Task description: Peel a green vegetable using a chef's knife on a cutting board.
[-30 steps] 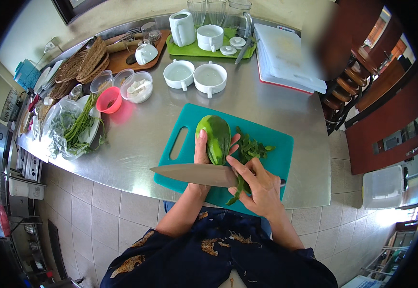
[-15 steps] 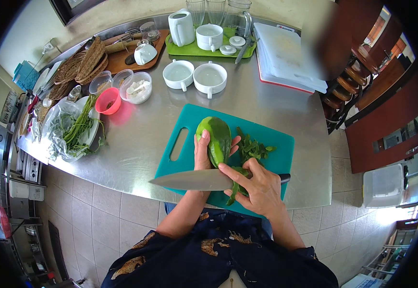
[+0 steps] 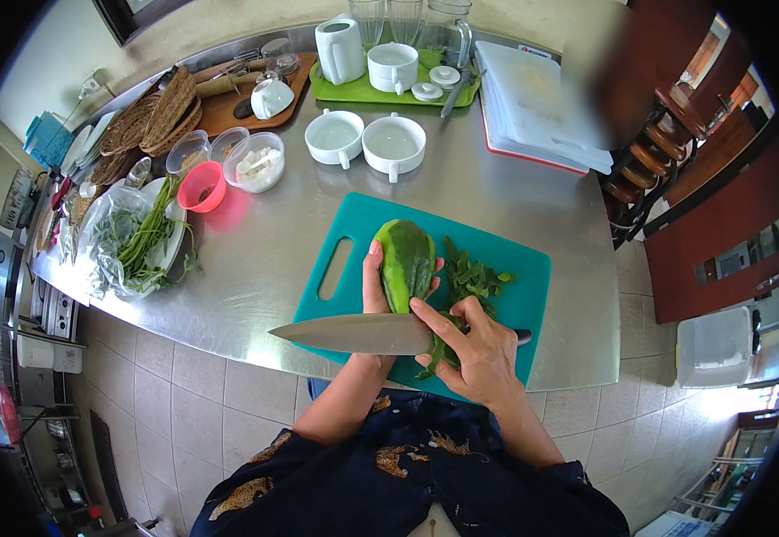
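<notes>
My left hand (image 3: 374, 285) is wrapped round a partly peeled green papaya (image 3: 406, 255), cradling it from below and the left. Pale peeled strips run beside the darker skin. In my right hand (image 3: 486, 351) is a large chef's knife (image 3: 358, 334), its blade pointing left across the papaya's near end, my index finger stretched out toward the fruit. Much of the knife's handle is hidden by the hand. Both hands are above a teal cutting board (image 3: 354, 215). Dark green peelings (image 3: 476, 274) lie on the board to the right of the papaya, some partly under my right hand.
Two white soup cups (image 3: 393, 146) stand beyond the board. A green tray (image 3: 336, 91) holds crockery behind them. White cutting boards (image 3: 533, 107) are stacked at the back right. On the left are a pink bowl (image 3: 201, 187), a tub (image 3: 254, 163) and leafy greens (image 3: 143, 242).
The papaya has turned in my left hand and shifted slightly right, with a different side facing up. The knife and my right hand have moved slightly left.
</notes>
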Available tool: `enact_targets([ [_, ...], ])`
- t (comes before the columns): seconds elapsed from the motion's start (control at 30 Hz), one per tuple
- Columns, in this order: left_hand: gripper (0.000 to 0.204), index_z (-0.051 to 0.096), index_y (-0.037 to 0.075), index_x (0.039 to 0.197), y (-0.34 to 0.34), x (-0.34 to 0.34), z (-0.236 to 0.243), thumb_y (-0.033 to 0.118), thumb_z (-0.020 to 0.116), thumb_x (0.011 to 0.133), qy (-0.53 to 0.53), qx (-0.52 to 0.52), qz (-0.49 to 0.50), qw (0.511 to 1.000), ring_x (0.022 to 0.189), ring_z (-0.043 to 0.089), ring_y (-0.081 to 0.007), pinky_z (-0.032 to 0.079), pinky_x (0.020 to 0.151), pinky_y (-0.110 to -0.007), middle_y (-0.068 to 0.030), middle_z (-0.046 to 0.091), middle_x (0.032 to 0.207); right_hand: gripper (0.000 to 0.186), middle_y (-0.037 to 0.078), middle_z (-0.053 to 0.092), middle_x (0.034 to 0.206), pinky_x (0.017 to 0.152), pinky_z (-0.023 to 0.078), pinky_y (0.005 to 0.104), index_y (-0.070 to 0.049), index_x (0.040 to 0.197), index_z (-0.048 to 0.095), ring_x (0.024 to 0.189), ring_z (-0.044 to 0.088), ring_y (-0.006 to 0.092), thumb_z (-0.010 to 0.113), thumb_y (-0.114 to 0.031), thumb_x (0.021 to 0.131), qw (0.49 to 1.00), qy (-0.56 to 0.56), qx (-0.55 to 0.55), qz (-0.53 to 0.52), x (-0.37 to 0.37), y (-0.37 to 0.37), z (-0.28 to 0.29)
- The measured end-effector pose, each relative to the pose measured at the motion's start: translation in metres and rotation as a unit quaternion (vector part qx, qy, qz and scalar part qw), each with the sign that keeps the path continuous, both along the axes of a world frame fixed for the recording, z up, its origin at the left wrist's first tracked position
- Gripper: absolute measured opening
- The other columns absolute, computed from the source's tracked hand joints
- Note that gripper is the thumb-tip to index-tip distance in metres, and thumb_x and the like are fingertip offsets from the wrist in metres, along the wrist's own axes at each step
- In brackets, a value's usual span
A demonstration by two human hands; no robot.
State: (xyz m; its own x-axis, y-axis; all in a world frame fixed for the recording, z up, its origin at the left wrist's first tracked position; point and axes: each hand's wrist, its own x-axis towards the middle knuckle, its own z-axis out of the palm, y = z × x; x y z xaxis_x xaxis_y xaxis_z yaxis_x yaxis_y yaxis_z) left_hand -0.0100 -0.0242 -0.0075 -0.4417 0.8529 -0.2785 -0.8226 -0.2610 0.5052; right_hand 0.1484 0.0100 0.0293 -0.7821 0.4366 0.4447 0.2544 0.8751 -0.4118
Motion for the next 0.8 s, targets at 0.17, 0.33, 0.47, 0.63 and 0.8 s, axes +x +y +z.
enact_targets([
  [0.17,0.066,0.06,0.006,0.127,0.002,-0.002,-0.001,0.063,0.052,0.096,-0.036,0.021,-0.001,0.999,0.105,0.067,-0.0239,0.061,0.082,-0.031,-0.0135,0.067,0.118,0.065,0.005,0.051,0.089,0.055,0.049,0.0316,-0.03,0.142,0.059,0.071,0.06,0.0188,0.077,-0.041,0.08,1.0,0.001,0.003,-0.013,-0.004,-0.002,-0.004],
  [0.33,0.064,0.06,0.005,0.127,0.002,-0.004,-0.005,0.061,0.053,0.096,-0.056,0.04,-0.005,0.998,0.106,0.067,-0.0251,0.061,0.083,-0.032,-0.014,0.066,0.118,0.066,0.005,0.051,0.089,0.055,0.049,0.0319,-0.03,0.142,0.058,0.073,0.061,0.0192,0.077,-0.042,0.08,1.0,0.001,0.011,-0.017,-0.007,-0.001,-0.004],
  [0.47,0.062,0.059,0.005,0.127,0.001,-0.001,-0.002,0.059,0.052,0.098,-0.04,0.033,0.006,0.999,0.105,0.066,-0.026,0.061,0.082,-0.034,-0.0141,0.066,0.118,0.065,0.005,0.05,0.088,0.056,0.049,0.0324,-0.03,0.142,0.058,0.073,0.06,0.0195,0.077,-0.042,0.08,1.0,-0.007,0.0,-0.022,-0.006,-0.002,-0.004],
  [0.63,0.061,0.058,0.005,0.128,0.0,-0.002,-0.004,0.058,0.05,0.098,-0.032,0.034,-0.004,0.999,0.104,0.067,-0.0258,0.061,0.081,-0.034,-0.0143,0.066,0.117,0.064,0.005,0.05,0.088,0.056,0.049,0.0332,-0.029,0.14,0.059,0.073,0.059,0.0192,0.077,-0.042,0.08,0.998,0.027,0.038,-0.032,-0.011,-0.002,-0.009],
  [0.8,0.062,0.057,0.005,0.129,-0.003,0.0,-0.002,0.058,0.051,0.098,-0.005,0.027,-0.004,1.0,0.102,0.067,-0.0254,0.06,0.08,-0.033,-0.0135,0.066,0.116,0.069,0.006,0.05,0.087,0.056,0.047,0.0334,-0.021,0.139,0.059,0.072,0.057,0.0212,0.081,-0.035,0.075,0.999,0.025,0.011,-0.023,-0.013,-0.005,-0.004],
])
